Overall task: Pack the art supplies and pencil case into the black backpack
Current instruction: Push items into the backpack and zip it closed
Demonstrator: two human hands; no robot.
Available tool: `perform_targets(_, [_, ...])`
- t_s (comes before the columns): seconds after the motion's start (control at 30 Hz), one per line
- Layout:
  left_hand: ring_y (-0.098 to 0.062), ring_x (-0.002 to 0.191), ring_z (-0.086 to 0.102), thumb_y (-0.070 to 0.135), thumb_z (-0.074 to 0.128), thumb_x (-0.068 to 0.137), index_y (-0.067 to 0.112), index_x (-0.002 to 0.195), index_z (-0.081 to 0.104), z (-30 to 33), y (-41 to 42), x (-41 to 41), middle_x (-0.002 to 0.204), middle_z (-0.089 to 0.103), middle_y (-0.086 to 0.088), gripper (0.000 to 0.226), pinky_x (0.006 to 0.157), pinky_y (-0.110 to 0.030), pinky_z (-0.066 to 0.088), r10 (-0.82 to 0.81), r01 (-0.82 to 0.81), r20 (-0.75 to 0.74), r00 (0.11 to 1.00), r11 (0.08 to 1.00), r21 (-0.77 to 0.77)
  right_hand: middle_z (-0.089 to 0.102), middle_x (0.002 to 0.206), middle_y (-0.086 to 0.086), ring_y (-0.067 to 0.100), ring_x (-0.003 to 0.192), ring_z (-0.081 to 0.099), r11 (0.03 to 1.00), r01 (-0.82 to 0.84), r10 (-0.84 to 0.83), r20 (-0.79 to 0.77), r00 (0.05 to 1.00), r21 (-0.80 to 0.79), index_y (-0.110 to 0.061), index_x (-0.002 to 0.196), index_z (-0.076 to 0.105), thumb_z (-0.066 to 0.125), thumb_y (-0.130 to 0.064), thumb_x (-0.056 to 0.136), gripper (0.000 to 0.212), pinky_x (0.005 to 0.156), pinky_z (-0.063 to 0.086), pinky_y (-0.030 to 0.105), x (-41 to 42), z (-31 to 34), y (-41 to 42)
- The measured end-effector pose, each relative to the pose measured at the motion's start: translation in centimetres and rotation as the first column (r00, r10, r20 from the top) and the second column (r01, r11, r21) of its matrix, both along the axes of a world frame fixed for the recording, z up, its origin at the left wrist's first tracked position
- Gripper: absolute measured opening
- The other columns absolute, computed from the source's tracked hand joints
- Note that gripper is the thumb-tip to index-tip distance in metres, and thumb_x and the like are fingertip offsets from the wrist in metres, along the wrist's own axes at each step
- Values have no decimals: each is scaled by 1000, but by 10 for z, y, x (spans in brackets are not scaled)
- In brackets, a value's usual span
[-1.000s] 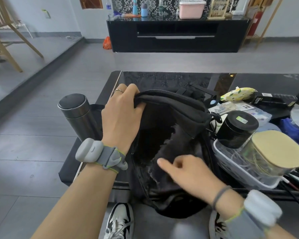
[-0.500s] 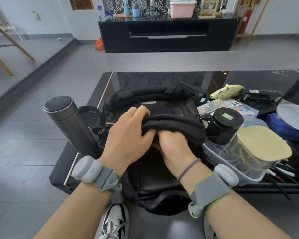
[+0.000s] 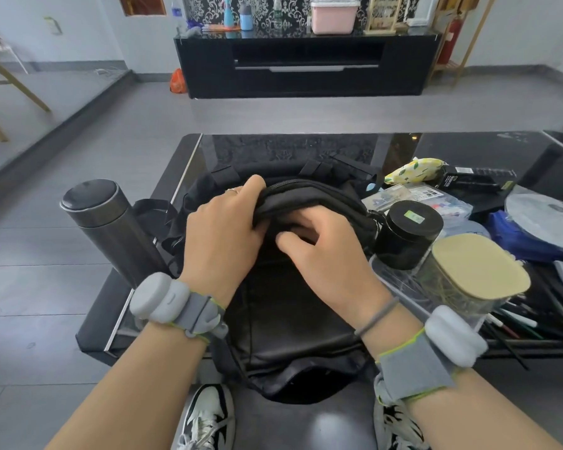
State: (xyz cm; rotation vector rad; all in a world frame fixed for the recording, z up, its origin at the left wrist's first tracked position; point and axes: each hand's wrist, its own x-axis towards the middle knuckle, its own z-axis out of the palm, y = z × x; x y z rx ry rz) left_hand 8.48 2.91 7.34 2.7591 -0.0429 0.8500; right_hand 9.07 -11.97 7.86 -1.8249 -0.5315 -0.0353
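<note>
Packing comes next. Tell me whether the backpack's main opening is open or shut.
Cannot tell: both hands, left and right, grip and cover the black backpack's top flap.

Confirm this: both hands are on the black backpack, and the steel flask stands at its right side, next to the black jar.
Wrong in one respect. Both the left hand and right hand are on the black backpack, but the head view shows the steel flask at its left side. The black jar is on the right.
</note>
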Motion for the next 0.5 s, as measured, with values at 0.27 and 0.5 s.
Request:
perform_targets(0.27, [-43, 82, 56, 23, 61, 92, 23, 101, 55, 7, 15, 10, 78, 63, -5, 11, 65, -44, 44, 45, -36, 45, 998, 982, -185, 70, 71, -5, 12, 58, 65, 905, 426, -392, 397, 830, 1, -19, 89, 70, 56, -7, 81, 19, 60, 54, 38, 5, 5, -45])
perform_targets(0.5, [-42, 79, 57, 20, 60, 92, 21, 100, 57, 9, 17, 11, 74, 62, -3, 8, 67, -48, 49, 56, -42, 54, 997, 973, -225, 53, 127, 17, 39, 122, 42, 429, 657, -516, 430, 741, -620, -18, 142, 37, 73, -35, 72, 81, 103, 33, 45, 43, -14, -108])
